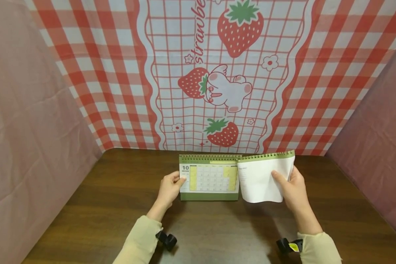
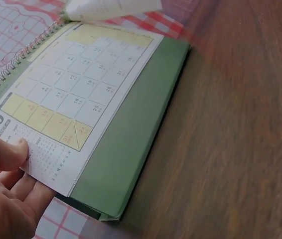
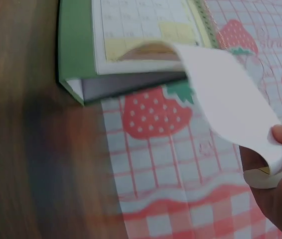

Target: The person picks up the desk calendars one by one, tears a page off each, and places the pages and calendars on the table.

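Observation:
A green spiral-bound desk calendar (image 1: 214, 179) stands on the table, its page marked 10 facing me. My left hand (image 1: 170, 187) pinches its left edge; in the left wrist view the thumb (image 2: 12, 155) lies on the page, with the fingers behind. My right hand (image 1: 294, 187) holds a white calendar page (image 1: 260, 179) with a green, hole-punched top strip, to the right of the calendar. That page bends in a curve in the right wrist view, its near end by the calendar's right side. Whether it is still joined to the coil I cannot tell.
The brown wooden table (image 1: 204, 231) carries the calendar near its back edge. Behind it hangs a red-and-white strawberry cloth (image 1: 171, 73). Pink cloth walls (image 1: 36, 110) close in both sides. A black wrist camera (image 1: 166, 240) sits on each sleeve.

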Motion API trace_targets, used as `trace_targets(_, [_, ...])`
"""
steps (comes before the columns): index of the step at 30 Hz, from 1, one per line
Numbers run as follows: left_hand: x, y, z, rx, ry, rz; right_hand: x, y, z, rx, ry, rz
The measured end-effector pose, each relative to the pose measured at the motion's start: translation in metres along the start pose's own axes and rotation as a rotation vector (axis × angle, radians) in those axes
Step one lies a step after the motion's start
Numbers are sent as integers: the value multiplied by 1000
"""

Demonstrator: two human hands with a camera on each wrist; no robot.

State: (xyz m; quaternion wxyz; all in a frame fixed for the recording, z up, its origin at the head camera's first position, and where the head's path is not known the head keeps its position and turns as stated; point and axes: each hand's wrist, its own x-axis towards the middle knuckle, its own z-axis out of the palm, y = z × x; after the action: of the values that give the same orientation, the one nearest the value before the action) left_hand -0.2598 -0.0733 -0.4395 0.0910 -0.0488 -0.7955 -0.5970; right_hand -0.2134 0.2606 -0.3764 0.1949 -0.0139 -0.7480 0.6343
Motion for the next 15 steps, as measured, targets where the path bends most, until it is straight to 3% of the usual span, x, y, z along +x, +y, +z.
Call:
trace_targets(4, [1, -2, -1, 7, 12, -10, 1, 1, -4, 57, -15, 2])
trace_targets(15, [0, 1, 0, -9, 6, -22, 4, 4, -7, 85, -36, -7])
